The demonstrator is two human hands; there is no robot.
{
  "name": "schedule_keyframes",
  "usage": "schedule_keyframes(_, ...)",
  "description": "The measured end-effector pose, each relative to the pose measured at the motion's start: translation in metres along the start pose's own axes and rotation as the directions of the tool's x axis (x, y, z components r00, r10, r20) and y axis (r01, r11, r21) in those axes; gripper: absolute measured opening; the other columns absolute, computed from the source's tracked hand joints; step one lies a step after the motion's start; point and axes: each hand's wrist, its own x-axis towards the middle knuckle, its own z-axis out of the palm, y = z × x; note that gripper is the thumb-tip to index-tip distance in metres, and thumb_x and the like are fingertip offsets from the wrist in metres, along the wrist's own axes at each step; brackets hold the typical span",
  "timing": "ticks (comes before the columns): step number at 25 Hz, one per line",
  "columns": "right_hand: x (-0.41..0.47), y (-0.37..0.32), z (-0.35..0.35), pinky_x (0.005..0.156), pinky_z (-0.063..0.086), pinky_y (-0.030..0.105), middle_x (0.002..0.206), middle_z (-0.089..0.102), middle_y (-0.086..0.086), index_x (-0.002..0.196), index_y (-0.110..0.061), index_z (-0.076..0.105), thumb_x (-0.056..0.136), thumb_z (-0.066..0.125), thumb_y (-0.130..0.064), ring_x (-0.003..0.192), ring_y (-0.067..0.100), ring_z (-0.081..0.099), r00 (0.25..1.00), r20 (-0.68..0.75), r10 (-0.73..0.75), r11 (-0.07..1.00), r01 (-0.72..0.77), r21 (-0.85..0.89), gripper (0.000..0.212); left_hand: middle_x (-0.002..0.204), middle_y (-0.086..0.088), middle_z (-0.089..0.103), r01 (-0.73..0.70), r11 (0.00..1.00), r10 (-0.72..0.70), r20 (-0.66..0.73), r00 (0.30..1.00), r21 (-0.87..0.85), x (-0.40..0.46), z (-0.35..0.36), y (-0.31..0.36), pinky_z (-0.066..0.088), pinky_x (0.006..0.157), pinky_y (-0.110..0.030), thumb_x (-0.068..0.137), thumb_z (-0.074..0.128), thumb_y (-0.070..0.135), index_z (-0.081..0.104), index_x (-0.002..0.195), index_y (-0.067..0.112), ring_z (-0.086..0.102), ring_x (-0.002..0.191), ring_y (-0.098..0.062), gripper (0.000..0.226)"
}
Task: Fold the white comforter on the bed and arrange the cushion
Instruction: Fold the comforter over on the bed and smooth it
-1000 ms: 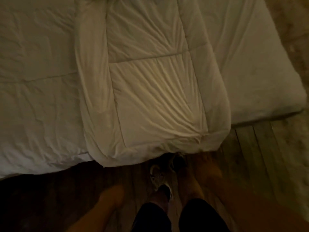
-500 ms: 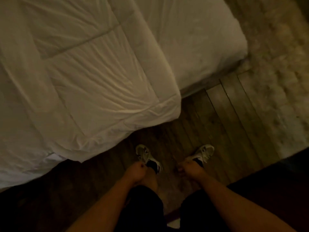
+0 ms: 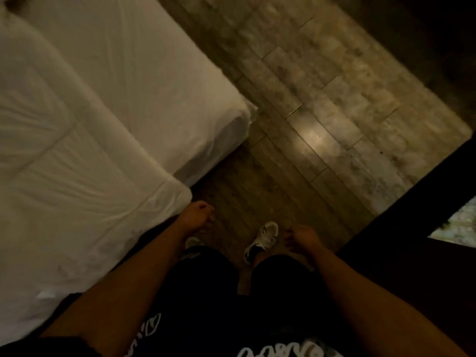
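Beside the bed's corner, the left hand (image 3: 196,214) and right hand (image 3: 304,237) hang with fingers loosely curled, holding nothing. The white comforter (image 3: 67,181) lies folded on the bed (image 3: 159,81), its corner just beside the left hand, above the wooden floor (image 3: 309,119).
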Motion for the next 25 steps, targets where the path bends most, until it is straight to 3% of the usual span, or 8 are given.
schedule_keyframes(6,-0.018,-0.102,-0.078,0.079,0.053,0.038,0.089,0.059,0.011,0.109,-0.004,0.057,0.102,0.047,-0.018,0.085,0.027,0.060,0.998,0.013,0.053,0.996,-0.054,0.073,0.018,0.096,-0.023,0.068,-0.033,0.981,0.048,-0.076,0.996,0.190,0.006,0.000,0.022,0.054,0.084,-0.035,0.091,0.042,0.015,0.064,0.099,-0.007,0.069,0.086,-0.034,0.032)
schedule_keyframes(7,-0.017,-0.137,-0.083,0.079,0.053,0.038,0.091,0.059,0.012,0.111,-0.004,0.056,0.102,0.048,-0.018,0.089,0.028,0.059,1.000,0.020,0.018,0.999,-0.019,0.044,0.019,0.105,-0.031,0.067,-0.216,0.975,0.218,-0.357,0.908,0.045,0.027,0.008,0.011,0.049,0.092,-0.029,0.087,0.045,0.012,0.061,0.105,-0.018,0.067,0.100,-0.040,0.038)
schedule_keyframes(9,-0.015,-0.218,-0.086,0.070,0.051,0.034,0.095,0.060,0.015,0.113,-0.002,0.058,0.101,0.049,-0.016,0.086,0.027,0.059,0.993,0.032,-0.116,0.993,0.115,0.020,0.021,0.111,-0.047,0.057,-0.280,0.778,-0.086,-0.537,0.839,-0.562,0.078,0.007,0.019,0.035,0.107,-0.029,0.077,0.061,-0.005,0.047,0.107,-0.037,0.050,0.112,-0.058,0.046)
schedule_keyframes(10,-0.016,-0.259,-0.086,0.069,0.051,0.033,0.095,0.062,0.016,0.115,-0.001,0.060,0.100,0.050,-0.016,0.084,0.027,0.060,0.979,0.030,-0.201,0.979,0.201,0.026,0.024,0.112,-0.052,0.053,-0.505,0.712,-0.255,-0.849,0.463,-0.488,0.125,0.007,0.011,0.029,0.111,-0.020,0.074,0.066,-0.011,0.049,0.109,-0.036,0.049,0.111,-0.061,0.046)
schedule_keyframes(12,-0.018,-0.343,-0.091,0.073,0.055,0.036,0.094,0.065,0.015,0.116,0.000,0.063,0.099,0.052,-0.020,0.082,0.027,0.064,0.934,0.017,-0.357,0.933,0.356,0.048,0.028,0.122,-0.054,0.046,-0.194,0.770,-0.620,-0.785,-0.004,-0.608,0.180,0.006,0.016,0.019,0.114,-0.011,0.080,0.066,-0.011,0.050,0.118,-0.031,0.048,0.118,-0.059,0.046)
schedule_keyframes(15,-0.015,-0.419,-0.112,0.081,0.056,0.042,0.095,0.068,0.018,0.111,-0.001,0.066,0.099,0.054,-0.021,0.082,0.029,0.067,0.890,-0.021,-0.455,0.887,0.456,0.070,0.026,0.141,-0.046,0.034,0.582,0.667,-0.735,-0.284,0.615,-0.465,0.138,-0.017,0.135,0.023,0.119,-0.038,0.106,0.033,0.016,0.034,0.138,-0.022,0.037,0.136,-0.051,0.049)
schedule_keyframes(17,-0.003,-0.435,-0.135,0.080,0.056,0.043,0.091,0.068,0.018,0.109,-0.001,0.067,0.099,0.054,-0.020,0.079,0.029,0.067,0.907,-0.081,-0.414,0.906,0.418,0.057,0.025,0.107,-0.037,0.061,0.446,0.792,-0.483,0.018,0.875,-0.417,0.110,-0.034,0.228,0.052,0.084,-0.043,0.103,0.039,0.020,0.057,0.106,-0.014,0.064,0.095,-0.042,0.039)
schedule_keyframes(25,0.056,-0.458,-0.283,0.059,0.051,0.034,0.082,0.064,0.018,0.112,0.007,0.064,0.096,0.059,-0.011,0.062,0.029,0.060,0.971,-0.232,0.051,0.988,-0.083,-0.131,0.025,0.084,-0.011,0.062,-0.124,0.904,0.172,0.082,0.982,-0.409,0.161,-0.102,0.582,0.049,0.066,-0.034,0.103,0.042,0.023,0.057,0.094,0.014,0.060,0.071,-0.023,0.020)
